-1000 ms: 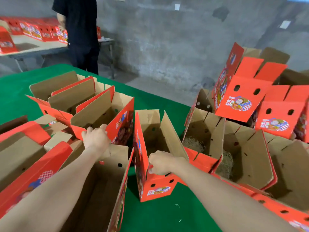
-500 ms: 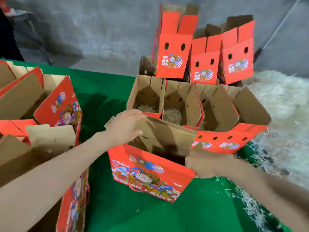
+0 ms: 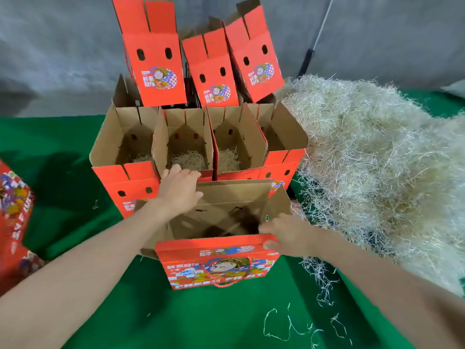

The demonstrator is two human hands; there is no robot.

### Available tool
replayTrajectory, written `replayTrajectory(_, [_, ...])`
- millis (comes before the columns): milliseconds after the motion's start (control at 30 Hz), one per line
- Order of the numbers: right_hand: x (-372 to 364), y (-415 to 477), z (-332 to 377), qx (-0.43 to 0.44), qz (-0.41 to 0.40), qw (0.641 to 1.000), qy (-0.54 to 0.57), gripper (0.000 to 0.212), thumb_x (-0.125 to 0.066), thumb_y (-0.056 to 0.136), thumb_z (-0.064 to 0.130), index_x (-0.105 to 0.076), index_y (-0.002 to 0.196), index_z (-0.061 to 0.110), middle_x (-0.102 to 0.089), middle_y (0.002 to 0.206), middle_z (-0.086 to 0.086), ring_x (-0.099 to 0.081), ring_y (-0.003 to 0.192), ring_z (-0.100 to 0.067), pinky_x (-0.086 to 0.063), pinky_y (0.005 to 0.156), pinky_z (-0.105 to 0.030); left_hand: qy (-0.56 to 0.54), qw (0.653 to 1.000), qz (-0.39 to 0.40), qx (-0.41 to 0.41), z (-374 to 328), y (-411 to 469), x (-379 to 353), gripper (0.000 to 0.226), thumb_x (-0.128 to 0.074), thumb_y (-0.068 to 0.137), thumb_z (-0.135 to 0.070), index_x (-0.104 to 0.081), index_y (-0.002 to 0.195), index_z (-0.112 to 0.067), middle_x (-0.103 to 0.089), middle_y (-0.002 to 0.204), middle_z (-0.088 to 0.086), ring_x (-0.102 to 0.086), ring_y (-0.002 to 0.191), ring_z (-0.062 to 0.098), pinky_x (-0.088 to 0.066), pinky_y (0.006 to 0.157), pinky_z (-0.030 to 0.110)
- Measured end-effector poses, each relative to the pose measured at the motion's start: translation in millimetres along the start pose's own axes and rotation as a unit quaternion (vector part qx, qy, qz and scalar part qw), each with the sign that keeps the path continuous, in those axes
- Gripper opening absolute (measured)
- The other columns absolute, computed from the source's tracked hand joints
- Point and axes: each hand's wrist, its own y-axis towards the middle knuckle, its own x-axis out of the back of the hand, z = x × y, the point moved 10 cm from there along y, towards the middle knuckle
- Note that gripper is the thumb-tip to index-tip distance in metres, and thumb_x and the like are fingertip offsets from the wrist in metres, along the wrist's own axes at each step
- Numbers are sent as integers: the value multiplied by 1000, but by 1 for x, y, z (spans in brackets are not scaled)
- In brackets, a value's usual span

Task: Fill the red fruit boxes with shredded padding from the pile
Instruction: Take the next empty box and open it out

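An empty red fruit box (image 3: 219,267) stands open on the green table right in front of me, its printed face and rope handle towards me. My left hand (image 3: 179,190) grips its far left flap. My right hand (image 3: 288,235) holds its near right corner. Only dark shadow shows inside the box. The big pile of pale shredded padding (image 3: 372,157) lies directly to the right, almost touching the box. Just behind stands a row of open red boxes (image 3: 130,182), each with a thin layer of padding (image 3: 187,158) at the bottom.
Three more red boxes (image 3: 156,61) are stacked upright behind the row, against a grey wall. Another red box (image 3: 12,212) sits at the left edge. Loose padding strands (image 3: 289,326) lie on the green cloth (image 3: 63,177) near me.
Both hands have carried the empty box to the right, from the cluster of empty boxes, and set it down in front of the padded row beside the pile. My view turned right with it.
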Motion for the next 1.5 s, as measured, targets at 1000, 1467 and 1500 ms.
replayTrajectory(1000, [-27, -103, -141, -64, -153, 983, 80, 35, -52, 87, 40, -57, 119, 28, -53, 125, 1, -44, 119, -22, -22, 107, -36, -64, 996, 66, 12, -173, -27, -24, 43, -55, 91, -24, -47, 133, -19, -54, 131, 5, -50, 119, 26, -41, 94, 34])
replayTrajectory(1467, [32, -186, -259, -209, -255, 942, 57, 49, -54, 88, 33, -40, 135, 34, -25, 150, 1, -20, 139, -22, -10, 115, -50, -447, 889, 86, -55, -357, 16, 0, 34, -62, 88, -19, -56, 121, -22, -60, 93, -13, -60, 74, -3, -50, 71, 14])
replayTrajectory(1500, [34, -199, -283, -249, -243, 937, 15, 58, -55, 88, 34, -30, 140, 36, -12, 154, 0, -7, 142, -26, -2, 113, -52, -456, 882, 107, -58, -371, 18, -2, 35, -62, 88, -20, -54, 122, -23, -60, 96, -13, -63, 80, 2, -53, 76, 20])
